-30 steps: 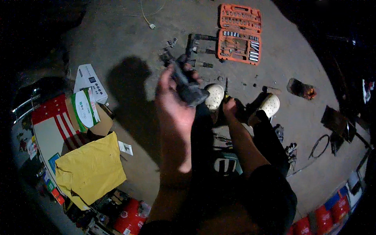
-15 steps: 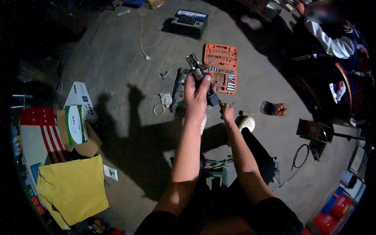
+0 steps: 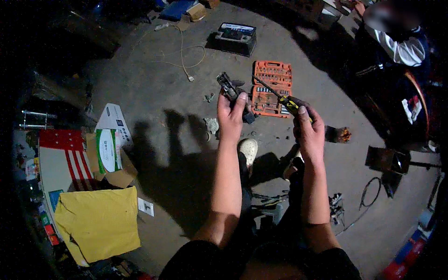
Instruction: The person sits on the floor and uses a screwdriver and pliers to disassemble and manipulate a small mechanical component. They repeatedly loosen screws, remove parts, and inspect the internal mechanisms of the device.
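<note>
My left hand is closed around a dark mechanical part with a shiny metal upper end. A black blocky piece shows below the fingers; the part's exact kind is unclear. To the right, my right hand grips a screwdriver by its yellow and black handle. Its dark shaft slants up and left, with the tip apart from the part. Behind the screwdriver, on the floor, lies an open orange socket set case with rows of sockets and bits.
A car battery stands beyond the case, near a pale cable. Boxes and a yellow sheet are at the left. A seated person is at the far right. A coiled black hose lies on the right-hand floor.
My right hand has risen from low beside the left hand, bringing the screwdriver up with its shaft angled toward the part. The left hand still holds the part. The view has shifted slightly.
</note>
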Action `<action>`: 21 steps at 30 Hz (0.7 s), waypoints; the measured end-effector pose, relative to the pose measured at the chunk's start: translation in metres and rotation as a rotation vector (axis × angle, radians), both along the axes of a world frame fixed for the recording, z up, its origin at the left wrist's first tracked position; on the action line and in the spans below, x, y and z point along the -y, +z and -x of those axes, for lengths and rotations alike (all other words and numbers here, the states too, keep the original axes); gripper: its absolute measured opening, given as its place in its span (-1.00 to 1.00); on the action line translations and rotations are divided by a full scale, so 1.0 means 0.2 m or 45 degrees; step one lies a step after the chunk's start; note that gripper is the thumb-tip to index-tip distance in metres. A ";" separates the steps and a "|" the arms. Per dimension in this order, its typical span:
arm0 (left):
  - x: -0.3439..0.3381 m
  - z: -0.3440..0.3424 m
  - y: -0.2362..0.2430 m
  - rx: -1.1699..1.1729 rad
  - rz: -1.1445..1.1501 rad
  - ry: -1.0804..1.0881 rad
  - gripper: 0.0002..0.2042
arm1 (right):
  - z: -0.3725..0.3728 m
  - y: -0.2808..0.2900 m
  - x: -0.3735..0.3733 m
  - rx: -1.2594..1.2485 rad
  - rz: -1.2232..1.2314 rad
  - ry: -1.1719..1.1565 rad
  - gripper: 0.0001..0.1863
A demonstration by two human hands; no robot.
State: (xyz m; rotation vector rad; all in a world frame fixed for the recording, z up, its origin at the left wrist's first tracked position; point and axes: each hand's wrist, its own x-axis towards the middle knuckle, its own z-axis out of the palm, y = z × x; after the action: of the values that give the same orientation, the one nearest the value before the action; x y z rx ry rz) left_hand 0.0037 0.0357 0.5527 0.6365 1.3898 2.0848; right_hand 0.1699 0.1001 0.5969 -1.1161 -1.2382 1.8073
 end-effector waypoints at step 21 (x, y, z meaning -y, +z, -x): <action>-0.05 -0.06 -0.03 -0.126 -0.091 -0.219 -0.74 | -0.18 0.24 0.00 0.112 -0.651 0.309 -0.75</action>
State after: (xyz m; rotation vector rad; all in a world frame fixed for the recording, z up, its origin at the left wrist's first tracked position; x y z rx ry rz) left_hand 0.0149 0.0456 0.5459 0.8682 1.2696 1.9966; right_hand 0.2050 0.1005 0.6447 -0.7843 -1.8234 1.4846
